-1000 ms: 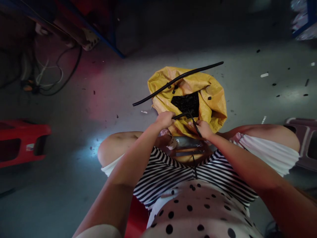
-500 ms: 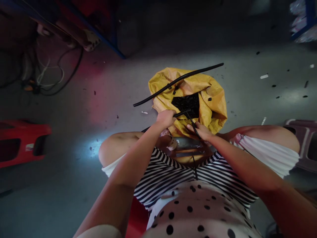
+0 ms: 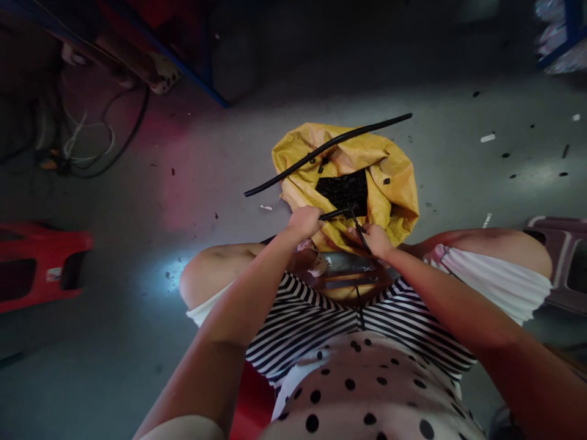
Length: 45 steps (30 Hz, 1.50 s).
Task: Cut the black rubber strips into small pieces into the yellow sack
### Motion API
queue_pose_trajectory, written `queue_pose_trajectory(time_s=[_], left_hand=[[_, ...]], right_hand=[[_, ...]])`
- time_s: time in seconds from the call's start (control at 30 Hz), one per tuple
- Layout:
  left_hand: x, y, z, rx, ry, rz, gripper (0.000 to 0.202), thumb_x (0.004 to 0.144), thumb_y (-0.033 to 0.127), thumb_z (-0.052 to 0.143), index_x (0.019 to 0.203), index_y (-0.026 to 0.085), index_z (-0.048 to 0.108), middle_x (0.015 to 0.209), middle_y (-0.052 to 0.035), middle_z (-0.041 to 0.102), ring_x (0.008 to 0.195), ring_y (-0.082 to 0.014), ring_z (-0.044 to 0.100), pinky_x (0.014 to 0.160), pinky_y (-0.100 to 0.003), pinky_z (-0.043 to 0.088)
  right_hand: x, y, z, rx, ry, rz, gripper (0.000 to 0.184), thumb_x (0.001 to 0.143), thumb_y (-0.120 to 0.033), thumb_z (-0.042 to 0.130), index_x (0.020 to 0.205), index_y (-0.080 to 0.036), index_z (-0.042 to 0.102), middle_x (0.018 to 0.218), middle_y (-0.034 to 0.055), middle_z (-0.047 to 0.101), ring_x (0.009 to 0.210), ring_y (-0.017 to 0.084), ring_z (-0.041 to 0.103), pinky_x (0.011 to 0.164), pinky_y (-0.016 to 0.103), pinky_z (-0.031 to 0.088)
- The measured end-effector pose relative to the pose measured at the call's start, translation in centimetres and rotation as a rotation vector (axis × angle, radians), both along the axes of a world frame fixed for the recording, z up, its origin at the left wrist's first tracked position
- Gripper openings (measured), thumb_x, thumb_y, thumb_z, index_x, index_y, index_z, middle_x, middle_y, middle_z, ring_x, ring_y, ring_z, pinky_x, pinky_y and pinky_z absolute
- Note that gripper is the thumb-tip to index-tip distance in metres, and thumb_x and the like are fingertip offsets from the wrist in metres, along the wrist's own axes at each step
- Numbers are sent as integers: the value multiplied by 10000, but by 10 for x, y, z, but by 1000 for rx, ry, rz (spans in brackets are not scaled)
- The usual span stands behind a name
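My left hand [image 3: 306, 222] is closed around a black rubber-like strip [image 3: 334, 214], whose free end points right over the sack's mouth. Dark scissors [image 3: 358, 229] are gripped in my right hand [image 3: 375, 240], their tips at the end of that strip. Both hands are above the near rim of a yellow woven sack [image 3: 398, 189], which has its mouth folded open. Inside lies a heap of small black cut pieces [image 3: 342, 189]. Across the sack's far side rests another long black strip [image 3: 330, 145].
A red plastic stool [image 3: 41, 266] stands at the left and a brownish stool [image 3: 557, 260] at the right. Cables [image 3: 82, 146] lie on the floor near another person's foot [image 3: 165, 73] and a blue metal leg [image 3: 202, 79]. Scraps dot the floor.
My right hand's fingers have drawn closer together on the scissors. The strip's end looks slightly shorter and lower. The long strip on the sack stays in place.
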<state>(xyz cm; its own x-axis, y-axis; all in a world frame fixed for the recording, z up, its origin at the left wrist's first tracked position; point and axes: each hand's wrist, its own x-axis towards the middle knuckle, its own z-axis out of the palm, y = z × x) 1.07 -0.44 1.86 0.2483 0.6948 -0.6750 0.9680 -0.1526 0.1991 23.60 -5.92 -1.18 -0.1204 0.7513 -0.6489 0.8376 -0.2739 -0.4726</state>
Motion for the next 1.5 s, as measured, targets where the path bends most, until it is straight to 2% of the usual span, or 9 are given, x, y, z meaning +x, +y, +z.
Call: queue_pose_trajectory(time_s=[0.23,0.4,0.53,0.6,0.67,0.77,0.9,1.23,1.5], left_hand=[[1,-1,0,-3,45,-12,310,838,326,587,1096,207,710,1071,-135,699,1025,-305,649,804,-336,508],[-3,3,1,46,89,52,322,856,327,548,1106,190,697,1103,-148,691,1041,-314,645,810,-354,518],[-4,6,5,104,101,100,331,875,347,515,1111,185,681,1108,-150,688,1032,-316,648,808,-371,523],[-2,6,7,125,84,92,328,882,345,505,1119,195,676,1100,-139,691,1036,-304,646,817,-367,522],[0,6,10,140,75,90,324,885,341,501,1124,204,672,1090,-127,696,1035,-289,646,822,-355,519],[4,6,13,152,59,91,320,889,343,502,1123,208,672,1084,-118,700,1021,-277,651,822,-345,514],[9,6,16,138,31,77,308,886,349,512,1102,207,681,1067,-121,702,1016,-282,650,825,-354,508],[16,4,16,114,34,24,300,887,362,505,1069,208,687,1048,-110,707,994,-265,657,813,-324,506],[20,0,15,90,22,-7,313,889,358,510,1106,223,690,1064,-103,707,992,-258,655,819,-320,503]], right_hand=[[2,0,2,-3,10,6,521,847,-653,472,700,-179,627,610,48,589,578,157,529,514,255,289],[4,-1,4,-45,35,-12,468,800,-650,555,807,-189,638,724,53,643,662,173,580,550,246,327],[1,-2,5,-64,19,40,315,768,-475,672,894,-192,610,793,59,660,693,180,589,575,250,336],[-1,-2,7,-71,44,10,272,771,-409,676,913,-193,591,805,51,658,693,176,586,584,249,346],[-3,-2,9,-88,108,-60,310,778,-447,665,933,-197,570,823,44,655,706,176,589,598,249,371],[-5,-1,13,-125,180,-145,450,776,-603,615,974,-205,546,882,54,655,766,197,608,643,269,417],[-5,1,17,-166,198,-150,548,775,-707,547,1005,-210,531,961,83,657,853,240,627,714,319,449],[-5,5,18,-168,221,-139,620,792,-752,478,1056,-194,533,1006,102,656,918,259,622,785,343,449],[-6,6,12,-143,187,-112,601,793,-749,482,984,-185,554,939,98,662,823,227,618,693,301,443]])
